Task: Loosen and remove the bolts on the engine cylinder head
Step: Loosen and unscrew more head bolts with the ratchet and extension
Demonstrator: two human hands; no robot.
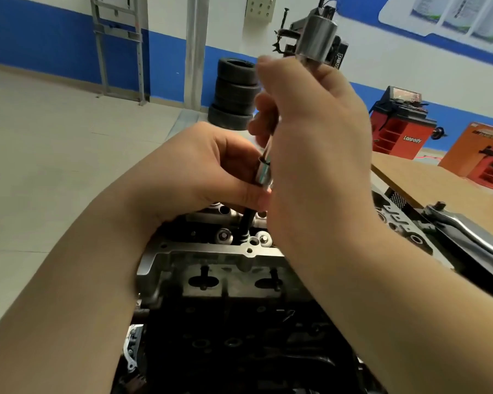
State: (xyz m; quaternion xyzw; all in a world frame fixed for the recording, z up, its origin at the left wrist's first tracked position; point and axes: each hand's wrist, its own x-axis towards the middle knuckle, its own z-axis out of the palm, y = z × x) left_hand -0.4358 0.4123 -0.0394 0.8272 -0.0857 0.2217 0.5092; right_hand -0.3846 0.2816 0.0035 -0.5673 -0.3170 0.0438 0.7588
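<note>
Over the cylinder head [211, 251] | our left hand [211, 166] pinched the socket [262, 173], right hand [310, 132] clamped the extension bar [315, 35] | bolt [245, 223] looked long, stiff, oily — we'd hold its shank.

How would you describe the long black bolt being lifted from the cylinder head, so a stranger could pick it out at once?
Start at the silver cylinder head below both hands. Near its top edge, a thin black bolt rises into the socket pinched by the left hand. Unlike the short silver-headed bolts beside it, it is dark, long and raised.
</note>
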